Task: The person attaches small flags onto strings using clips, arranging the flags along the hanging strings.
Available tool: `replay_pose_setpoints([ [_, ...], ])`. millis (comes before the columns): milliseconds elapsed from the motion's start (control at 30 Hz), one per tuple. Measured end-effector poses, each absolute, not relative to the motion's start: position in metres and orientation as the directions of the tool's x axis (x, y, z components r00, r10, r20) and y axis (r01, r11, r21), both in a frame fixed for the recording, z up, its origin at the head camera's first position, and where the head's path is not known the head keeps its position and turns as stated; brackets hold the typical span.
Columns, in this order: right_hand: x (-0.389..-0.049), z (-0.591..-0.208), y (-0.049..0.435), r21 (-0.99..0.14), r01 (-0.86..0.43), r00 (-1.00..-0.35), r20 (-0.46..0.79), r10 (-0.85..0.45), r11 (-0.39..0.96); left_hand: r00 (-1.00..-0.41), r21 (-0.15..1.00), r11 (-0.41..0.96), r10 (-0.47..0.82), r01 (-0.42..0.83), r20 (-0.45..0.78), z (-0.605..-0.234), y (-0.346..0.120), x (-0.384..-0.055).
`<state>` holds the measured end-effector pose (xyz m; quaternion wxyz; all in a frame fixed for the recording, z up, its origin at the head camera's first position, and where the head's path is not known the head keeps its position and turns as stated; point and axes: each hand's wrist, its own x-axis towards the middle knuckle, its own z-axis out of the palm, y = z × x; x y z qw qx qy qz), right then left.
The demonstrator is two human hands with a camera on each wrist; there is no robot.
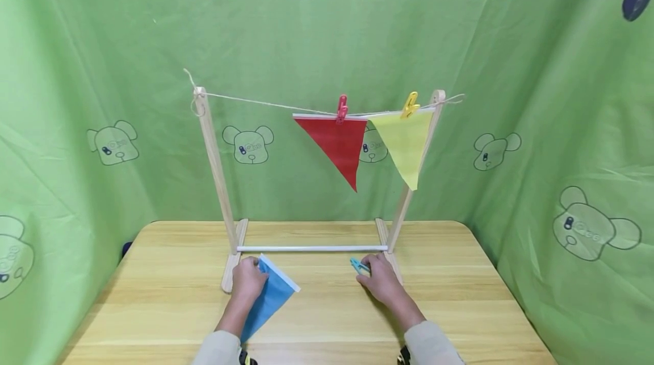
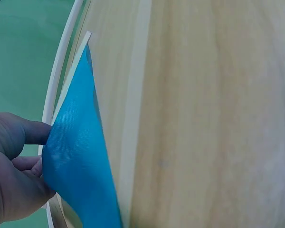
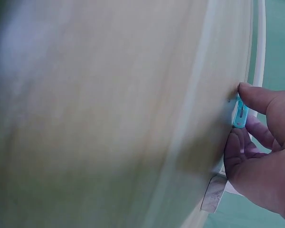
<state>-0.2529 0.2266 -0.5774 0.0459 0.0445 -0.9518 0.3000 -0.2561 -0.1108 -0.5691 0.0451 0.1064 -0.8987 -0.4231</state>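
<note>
My left hand (image 1: 248, 280) pinches a blue triangular pennant (image 1: 276, 294) near its white-banded edge, low over the table's left part. In the left wrist view, the thumb and fingers hold one side of the blue cloth (image 2: 78, 147). My right hand (image 1: 380, 278) grips a small turquoise clothespin (image 1: 360, 266) between thumb and fingers, beside the rack's right foot. The clothespin (image 3: 241, 113) is partly hidden by fingers in the right wrist view. Above, a red pennant (image 1: 339, 141) hangs under a red clothespin (image 1: 342, 108), and a yellow pennant (image 1: 406, 141) under a yellow clothespin (image 1: 410, 105).
A string (image 1: 255, 100) runs between two wooden posts (image 1: 217, 166) of a rack. Low down, a white rod (image 1: 311, 248) joins the posts. The rack stands on a wooden table (image 1: 327, 319), with a green printed curtain (image 1: 327, 41) behind and on both sides.
</note>
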Motion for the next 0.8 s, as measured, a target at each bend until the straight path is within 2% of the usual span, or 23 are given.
replay_pose_setpoints([
  [800, -0.2518, -0.5730, 0.2262, -0.583, -0.080, -0.997, 0.063, -0.053, 0.808, -0.976, 0.794, 0.597, -0.215, -0.115, 0.020, -0.5697, -0.1168, -0.2585],
])
